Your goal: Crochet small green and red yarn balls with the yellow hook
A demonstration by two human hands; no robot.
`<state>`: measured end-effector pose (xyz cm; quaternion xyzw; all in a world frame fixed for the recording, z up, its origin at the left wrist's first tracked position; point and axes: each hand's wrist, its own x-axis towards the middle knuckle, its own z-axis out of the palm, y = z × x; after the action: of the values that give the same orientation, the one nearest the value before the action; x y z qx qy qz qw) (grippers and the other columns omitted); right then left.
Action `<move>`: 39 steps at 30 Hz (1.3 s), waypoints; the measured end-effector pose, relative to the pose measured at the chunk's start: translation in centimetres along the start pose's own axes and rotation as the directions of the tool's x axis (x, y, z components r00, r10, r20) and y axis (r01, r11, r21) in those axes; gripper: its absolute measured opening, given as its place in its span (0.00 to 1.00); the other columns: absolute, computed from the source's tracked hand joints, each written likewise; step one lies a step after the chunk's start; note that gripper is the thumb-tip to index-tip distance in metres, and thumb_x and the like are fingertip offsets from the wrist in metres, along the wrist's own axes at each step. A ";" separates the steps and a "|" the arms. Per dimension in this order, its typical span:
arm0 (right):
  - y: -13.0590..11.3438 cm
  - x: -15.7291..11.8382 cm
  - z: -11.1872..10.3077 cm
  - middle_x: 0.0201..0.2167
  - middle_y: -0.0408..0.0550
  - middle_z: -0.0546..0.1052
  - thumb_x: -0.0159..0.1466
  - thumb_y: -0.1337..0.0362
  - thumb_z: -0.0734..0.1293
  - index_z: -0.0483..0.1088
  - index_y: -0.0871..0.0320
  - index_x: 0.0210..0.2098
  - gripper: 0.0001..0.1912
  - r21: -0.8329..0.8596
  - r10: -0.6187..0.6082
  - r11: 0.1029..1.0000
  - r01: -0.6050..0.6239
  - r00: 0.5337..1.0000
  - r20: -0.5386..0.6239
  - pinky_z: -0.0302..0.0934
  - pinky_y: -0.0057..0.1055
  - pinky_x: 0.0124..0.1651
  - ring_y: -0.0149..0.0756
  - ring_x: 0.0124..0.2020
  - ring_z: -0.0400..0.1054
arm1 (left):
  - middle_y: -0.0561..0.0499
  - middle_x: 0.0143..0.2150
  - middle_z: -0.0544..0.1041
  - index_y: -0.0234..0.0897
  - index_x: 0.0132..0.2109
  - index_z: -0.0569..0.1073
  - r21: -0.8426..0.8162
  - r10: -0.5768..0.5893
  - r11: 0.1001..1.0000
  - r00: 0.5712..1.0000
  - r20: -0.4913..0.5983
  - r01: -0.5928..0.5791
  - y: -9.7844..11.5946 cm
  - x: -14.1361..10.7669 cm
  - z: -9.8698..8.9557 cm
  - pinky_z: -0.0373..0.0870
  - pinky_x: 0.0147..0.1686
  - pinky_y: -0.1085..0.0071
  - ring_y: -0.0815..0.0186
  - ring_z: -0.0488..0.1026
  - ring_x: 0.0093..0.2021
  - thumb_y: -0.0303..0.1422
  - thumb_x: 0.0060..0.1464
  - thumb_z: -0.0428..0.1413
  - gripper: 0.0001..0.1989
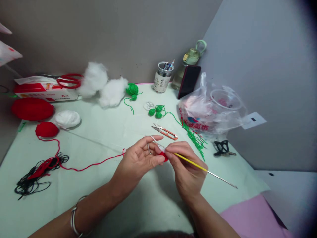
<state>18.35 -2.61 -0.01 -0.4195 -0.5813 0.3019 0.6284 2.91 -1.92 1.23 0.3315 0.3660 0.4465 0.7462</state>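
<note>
My left hand (142, 153) pinches a small red and white crochet piece (163, 156), with white yarn looped over its raised index finger. A ring shows on that hand. In my right hand (189, 168) is a crochet hook (190, 161) with a yellow grip; its far metal end points down to the right. The hook's working tip meets the piece between both hands, where fingers partly hide it. White yarn runs left to a white yarn ball (67, 118). A red strand (91, 166) trails from near my left wrist towards a red yarn ball (47, 129).
Orange thread snips (165, 132) lie just beyond my hands. Green crocheted balls (158, 111), cut green yarn (194, 137), and a plastic bag (210, 109) sit farther back. Stuffing (112, 92), a pen tin (162, 79), and a phone (189, 82) line the wall. Black cord (32, 181) lies left.
</note>
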 end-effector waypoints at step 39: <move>0.5 0.7 -1.7 0.37 0.47 0.83 0.74 0.59 0.64 0.75 0.54 0.41 0.09 0.231 0.189 0.947 -0.225 0.967 0.168 0.74 0.35 0.37 0.35 0.31 0.77 | 0.54 0.36 0.74 0.41 0.56 0.79 0.178 0.019 0.984 0.996 -0.082 -0.004 0.6 -0.3 -0.2 0.71 0.43 0.70 0.67 0.73 0.38 0.34 0.58 0.64 0.19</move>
<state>20.15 -2.04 -0.03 -0.3736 -0.5355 0.4661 0.5971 2.43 -1.92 1.65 0.3798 0.4332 0.4298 0.6952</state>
